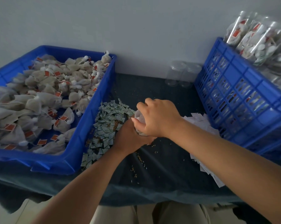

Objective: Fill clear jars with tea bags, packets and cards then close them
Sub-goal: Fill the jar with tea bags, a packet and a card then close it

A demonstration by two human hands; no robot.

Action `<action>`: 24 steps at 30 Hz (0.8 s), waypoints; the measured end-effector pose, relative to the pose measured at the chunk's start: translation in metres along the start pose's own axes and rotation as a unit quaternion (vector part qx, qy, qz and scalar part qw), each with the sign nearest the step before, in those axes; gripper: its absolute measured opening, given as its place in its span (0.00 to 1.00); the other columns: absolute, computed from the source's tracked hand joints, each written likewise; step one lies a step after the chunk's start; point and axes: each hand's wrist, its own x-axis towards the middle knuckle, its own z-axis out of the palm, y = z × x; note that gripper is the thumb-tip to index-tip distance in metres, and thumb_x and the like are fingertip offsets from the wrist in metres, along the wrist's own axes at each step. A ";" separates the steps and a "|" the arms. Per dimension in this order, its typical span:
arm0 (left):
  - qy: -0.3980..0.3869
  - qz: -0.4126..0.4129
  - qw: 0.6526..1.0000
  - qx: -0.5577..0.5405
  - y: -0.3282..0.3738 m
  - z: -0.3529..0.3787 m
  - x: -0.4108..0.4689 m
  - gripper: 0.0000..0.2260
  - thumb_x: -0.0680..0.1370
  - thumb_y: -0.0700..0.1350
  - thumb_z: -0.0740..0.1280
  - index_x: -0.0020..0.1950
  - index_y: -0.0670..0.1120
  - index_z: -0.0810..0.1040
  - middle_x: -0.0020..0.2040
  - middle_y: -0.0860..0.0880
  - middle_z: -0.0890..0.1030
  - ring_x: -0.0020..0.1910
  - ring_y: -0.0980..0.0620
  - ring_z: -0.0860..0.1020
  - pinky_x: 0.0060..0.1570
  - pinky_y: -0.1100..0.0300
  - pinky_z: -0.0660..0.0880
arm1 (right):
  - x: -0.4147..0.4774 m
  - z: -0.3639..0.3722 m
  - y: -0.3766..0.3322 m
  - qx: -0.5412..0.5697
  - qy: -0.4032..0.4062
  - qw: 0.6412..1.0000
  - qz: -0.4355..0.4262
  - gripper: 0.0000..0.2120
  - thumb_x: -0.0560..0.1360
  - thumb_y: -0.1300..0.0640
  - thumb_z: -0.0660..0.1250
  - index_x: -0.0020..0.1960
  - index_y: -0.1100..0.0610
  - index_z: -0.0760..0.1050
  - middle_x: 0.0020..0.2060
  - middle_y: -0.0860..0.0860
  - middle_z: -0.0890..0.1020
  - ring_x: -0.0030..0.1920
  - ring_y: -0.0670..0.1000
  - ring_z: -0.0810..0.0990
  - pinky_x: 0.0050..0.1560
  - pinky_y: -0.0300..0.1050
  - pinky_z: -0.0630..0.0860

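Clear jar [141, 133], gripped low by left hand [128, 136], right hand [159, 118] curled over its mouth; blue tray [96, 94] holds loose tea bags [39, 94].

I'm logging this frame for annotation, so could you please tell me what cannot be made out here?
Head view, jar: mostly hidden by the left hand and right hand; fill level unknown.
Head view, filled jars top right: blurred, cut off by the edge; count unclear.
Head view, packets: print too small.
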 end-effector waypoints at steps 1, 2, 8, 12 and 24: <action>0.002 0.009 1.000 0.015 0.000 0.000 0.000 0.22 0.67 0.57 0.80 0.58 0.58 0.80 0.50 0.59 0.85 0.47 0.59 0.85 0.43 0.48 0.84 | -0.001 0.002 -0.004 0.012 0.013 0.999 0.029 0.32 0.79 0.31 0.47 0.57 0.53 0.80 0.44 0.50 0.81 0.42 0.55 0.83 0.34 0.45 0.67; 0.007 0.014 1.000 0.025 -0.001 0.000 -0.001 0.24 0.66 0.57 0.80 0.60 0.59 0.79 0.52 0.60 0.84 0.48 0.59 0.85 0.43 0.48 0.84 | -0.004 0.004 -0.006 0.033 0.018 0.998 0.058 0.34 0.79 0.28 0.48 0.60 0.52 0.79 0.47 0.49 0.82 0.46 0.54 0.84 0.35 0.46 0.71; 0.019 0.021 0.994 -0.103 0.005 0.006 0.001 0.25 0.76 0.65 0.77 0.71 0.60 0.79 0.62 0.59 0.85 0.63 0.56 0.84 0.60 0.51 0.83 | -0.059 0.038 -0.023 0.505 0.024 0.804 0.314 0.62 0.59 0.19 0.76 0.82 0.36 0.50 0.72 0.39 0.74 0.70 0.43 0.76 0.66 0.48 0.77; 0.013 0.057 0.996 -0.065 0.002 -0.001 0.006 0.27 0.73 0.52 0.84 0.69 0.49 0.81 0.59 0.51 0.87 0.58 0.50 0.86 0.55 0.44 0.84 | -0.074 0.064 -0.048 0.588 0.049 0.706 0.392 0.42 0.59 0.34 0.85 0.68 0.37 0.69 0.58 0.33 0.81 0.58 0.33 0.81 0.58 0.36 0.81; -0.133 0.142 0.961 0.199 0.167 -0.020 0.028 0.44 0.59 0.76 0.77 0.70 0.66 0.66 0.63 0.74 0.68 0.61 0.72 0.72 0.51 0.68 0.76 | -0.131 -0.059 0.023 0.516 0.202 0.749 0.363 0.39 0.63 0.31 0.82 0.68 0.31 0.67 0.62 0.28 0.78 0.61 0.33 0.80 0.54 0.37 0.81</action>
